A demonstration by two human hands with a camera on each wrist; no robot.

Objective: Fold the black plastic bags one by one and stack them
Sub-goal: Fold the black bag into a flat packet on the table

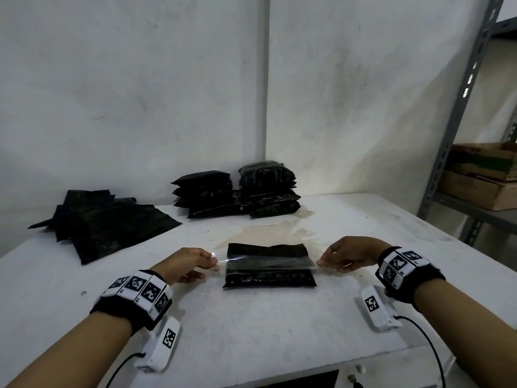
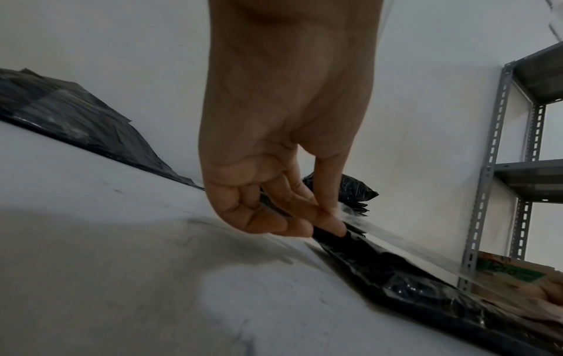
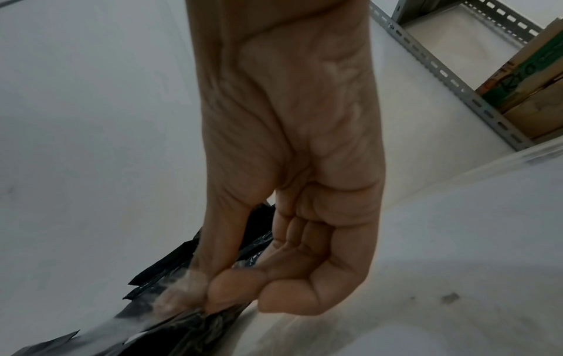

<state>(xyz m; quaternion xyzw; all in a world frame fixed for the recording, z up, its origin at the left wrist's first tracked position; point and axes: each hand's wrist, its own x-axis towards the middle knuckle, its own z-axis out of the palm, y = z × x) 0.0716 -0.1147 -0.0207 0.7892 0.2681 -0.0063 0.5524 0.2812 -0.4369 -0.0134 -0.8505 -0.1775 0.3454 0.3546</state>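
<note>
A person stands at a white counter [image 1: 279, 326] with both forearms reaching forward, each wrist wrapped in a band of black-and-white coded markers. Near the middle of the counter lies a folded black plastic bag [image 1: 270, 266], flat and rectangular, just in front of a pale brownish stain [image 1: 268, 229]. The left hand [image 1: 190, 263] and the right hand [image 1: 349, 253] sit at the bag's two short ends, and between them a clear strip [image 1: 265, 261], shiny like tape or film, stretches across the bag's top. The head view shows the whole layout: loose unfolded black bags [image 1: 103, 222] spread toward the far left corner of the counter, and two stacks of folded bags [image 1: 237, 191] side by side at the far edge against the white wall. A grey metal shelf [image 1: 461, 107] holding cardboard boxes [image 1: 481, 175] stands past the right edge. The wrist views show the grips, which the head view only hints at. From the left wrist, the left hand's thumb and fingertips [image 2: 329, 220] pinch the strip's end just above the bag's edge, the other fingers curled under. From the right wrist, the right hand's thumb and forefinger pinch the opposite end of the strip, seen as a hazy translucent band, with the remaining fingers [image 3: 292, 298] folded into the palm. Whether the strip touches the bag's surface cannot be told from any view.
</note>
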